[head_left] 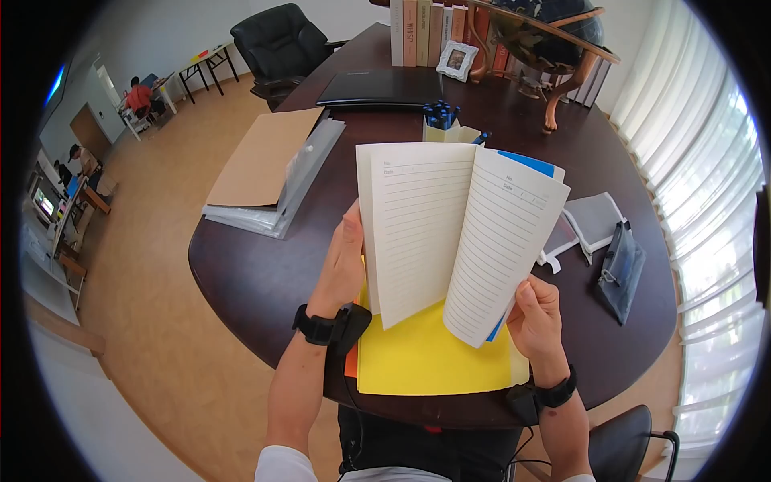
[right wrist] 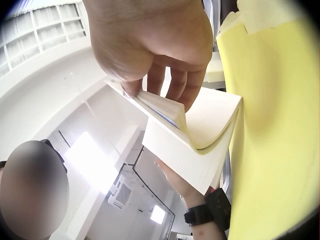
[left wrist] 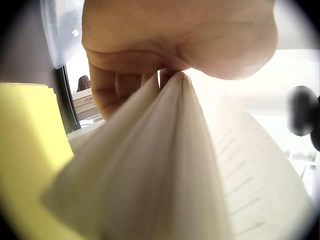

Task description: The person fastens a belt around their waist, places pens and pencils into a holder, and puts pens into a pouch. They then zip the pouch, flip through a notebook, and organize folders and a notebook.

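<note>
An open notebook with lined pages is held up over a yellow folder at the desk's near edge. The left hand grips its left side; in the left wrist view that hand is above the fanned pages, its fingers curling behind them. The right hand pinches the lower right edge, thumb in front. From the right wrist view, the right hand has its thumb on one side of a bundle of pages and fingers on the other. A blue sheet shows behind the right pages.
Brown and clear folders lie at the left of the desk. Behind the notebook are a pen holder, a black laptop, books, a photo frame and a globe. A mesh pouch and blue-grey pouch are at right.
</note>
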`<state>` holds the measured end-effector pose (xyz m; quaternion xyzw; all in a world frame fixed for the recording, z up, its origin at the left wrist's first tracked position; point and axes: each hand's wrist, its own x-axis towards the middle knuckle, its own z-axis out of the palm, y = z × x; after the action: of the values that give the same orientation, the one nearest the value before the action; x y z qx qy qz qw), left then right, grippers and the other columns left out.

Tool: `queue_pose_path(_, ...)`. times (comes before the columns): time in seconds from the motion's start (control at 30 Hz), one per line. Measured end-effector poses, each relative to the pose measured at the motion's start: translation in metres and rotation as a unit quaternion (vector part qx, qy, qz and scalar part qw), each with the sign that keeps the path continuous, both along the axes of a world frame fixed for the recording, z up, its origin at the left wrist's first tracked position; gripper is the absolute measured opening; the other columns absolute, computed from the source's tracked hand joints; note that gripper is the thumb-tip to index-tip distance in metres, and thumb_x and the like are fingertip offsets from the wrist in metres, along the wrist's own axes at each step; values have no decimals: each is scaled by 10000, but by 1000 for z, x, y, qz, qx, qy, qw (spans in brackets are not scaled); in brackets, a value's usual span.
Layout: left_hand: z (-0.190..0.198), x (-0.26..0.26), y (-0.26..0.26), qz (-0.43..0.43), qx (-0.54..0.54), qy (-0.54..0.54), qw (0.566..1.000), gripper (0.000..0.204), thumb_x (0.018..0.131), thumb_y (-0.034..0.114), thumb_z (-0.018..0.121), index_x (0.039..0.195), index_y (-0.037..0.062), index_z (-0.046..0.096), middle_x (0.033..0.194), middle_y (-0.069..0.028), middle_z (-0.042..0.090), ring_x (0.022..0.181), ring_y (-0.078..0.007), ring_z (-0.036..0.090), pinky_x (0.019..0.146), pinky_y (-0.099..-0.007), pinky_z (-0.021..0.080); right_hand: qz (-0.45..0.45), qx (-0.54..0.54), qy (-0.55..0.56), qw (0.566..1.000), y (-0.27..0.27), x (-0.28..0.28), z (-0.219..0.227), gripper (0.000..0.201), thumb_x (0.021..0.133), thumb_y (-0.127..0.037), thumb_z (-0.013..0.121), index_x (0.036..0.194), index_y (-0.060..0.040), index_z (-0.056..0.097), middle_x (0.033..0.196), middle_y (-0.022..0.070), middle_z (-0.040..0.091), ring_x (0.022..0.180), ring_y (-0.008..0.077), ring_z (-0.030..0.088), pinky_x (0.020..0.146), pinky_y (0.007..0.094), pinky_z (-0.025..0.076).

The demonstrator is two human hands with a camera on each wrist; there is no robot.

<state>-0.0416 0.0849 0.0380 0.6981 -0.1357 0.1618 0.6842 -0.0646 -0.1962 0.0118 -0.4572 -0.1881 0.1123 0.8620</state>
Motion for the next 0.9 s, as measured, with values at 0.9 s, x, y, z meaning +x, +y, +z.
queue_pose_path(0.9, 0, -1, 3, -28, -7, 3, 1000, 776, 1041, 608, 223, 1434, -32, 421, 1272, -95, 594, 1127, -134, 536, 946, -266, 406, 1, 0, -16, 1000, -1, 0, -6, 360, 1040, -146, 535, 1289, 109, 578, 1198, 145, 674, 1079, 192, 653, 946, 307, 512)
